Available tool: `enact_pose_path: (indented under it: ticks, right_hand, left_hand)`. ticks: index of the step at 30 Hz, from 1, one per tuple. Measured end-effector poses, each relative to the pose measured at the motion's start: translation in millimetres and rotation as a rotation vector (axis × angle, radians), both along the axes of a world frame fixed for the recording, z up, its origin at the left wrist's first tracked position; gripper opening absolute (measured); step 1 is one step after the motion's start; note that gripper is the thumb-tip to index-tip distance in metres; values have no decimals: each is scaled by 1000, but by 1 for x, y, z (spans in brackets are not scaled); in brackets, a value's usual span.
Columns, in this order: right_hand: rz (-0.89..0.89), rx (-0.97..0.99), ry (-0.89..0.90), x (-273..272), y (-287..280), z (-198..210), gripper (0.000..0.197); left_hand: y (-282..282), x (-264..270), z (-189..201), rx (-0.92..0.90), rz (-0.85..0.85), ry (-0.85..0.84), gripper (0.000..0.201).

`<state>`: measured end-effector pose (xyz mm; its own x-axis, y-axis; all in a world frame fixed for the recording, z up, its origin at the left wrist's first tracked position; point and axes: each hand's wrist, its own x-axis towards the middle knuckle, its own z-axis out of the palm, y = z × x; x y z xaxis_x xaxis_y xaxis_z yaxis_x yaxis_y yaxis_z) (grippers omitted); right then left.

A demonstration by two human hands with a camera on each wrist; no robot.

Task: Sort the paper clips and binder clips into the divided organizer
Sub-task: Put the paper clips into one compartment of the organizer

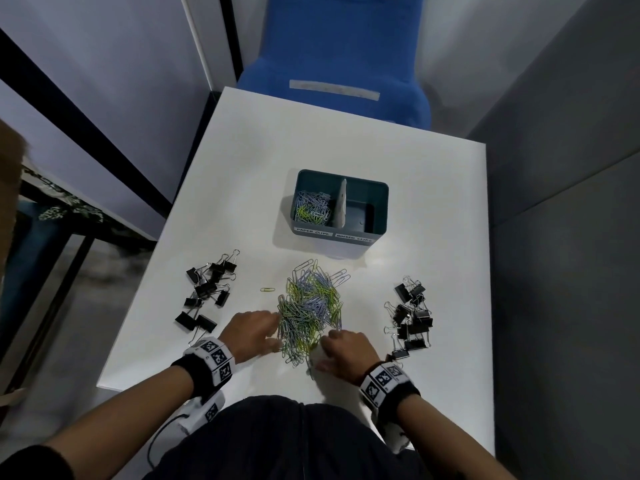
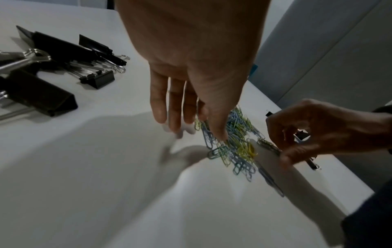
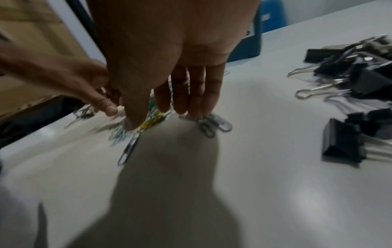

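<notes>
A loose pile of blue, green and yellow paper clips (image 1: pixel 310 308) lies mid-table. My left hand (image 1: pixel 273 332) touches the pile's near left edge with straight fingers, its thumb pressing down on clips (image 2: pixel 231 147). At the pile's near right edge my right hand (image 1: pixel 325 348) rests straight fingertips on a few clips (image 3: pixel 212 125). The teal divided organizer (image 1: pixel 379 209) stands behind the pile. Its left compartment holds paper clips (image 1: pixel 311 209); its right one shows only bare floor. Black binder clips lie in a left heap (image 1: pixel 207 289) and a right heap (image 1: pixel 412 317).
One stray paper clip (image 1: pixel 267 289) lies between the left binder clips and the pile. A blue chair (image 1: pixel 339 57) stands behind the white table (image 1: pixel 433 188). The table's near edge runs just below my wrists.
</notes>
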<state>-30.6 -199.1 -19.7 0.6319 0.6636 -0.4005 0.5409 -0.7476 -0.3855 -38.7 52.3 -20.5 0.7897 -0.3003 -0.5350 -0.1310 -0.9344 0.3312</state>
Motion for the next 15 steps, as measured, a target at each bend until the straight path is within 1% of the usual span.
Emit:
enact_pose_path:
  ticks: [2, 4, 7, 9, 10, 11, 13, 14, 15]
  right_hand:
    - [43, -20, -2, -7, 12, -4, 34]
    - [-17, -25, 1, -8, 22, -8, 28]
    - [-82, 48, -36, -3, 23, -7, 14]
    - [-129, 75, -58, 4, 15, -7, 23]
    - [-177, 69, -46, 8, 9, -6, 28]
    - [-230, 37, -24, 12, 2, -9, 35]
    - [-317, -47, 61, 17, -8, -9, 59]
    - [-336, -84, 106, 17, -10, -8, 71]
    - [-331, -111, 123, 17, -11, -7, 79]
  left_hand:
    - [-5, -3, -2, 13, -52, 30, 31]
    - [-11, -5, -2, -42, -67, 29, 26]
    - [-18, -5, 2, -110, -50, 3, 24]
    - [-19, -4, 5, -107, -27, -40, 30]
    - [-18, -3, 5, -97, -4, -62, 37]
    - [-17, -3, 6, -85, 33, -75, 50]
    - [-16, -3, 5, -57, 103, -73, 90]
    - [-17, -3, 3, -39, 108, -55, 108]
    - [-18, -4, 2, -22, 89, -34, 121]
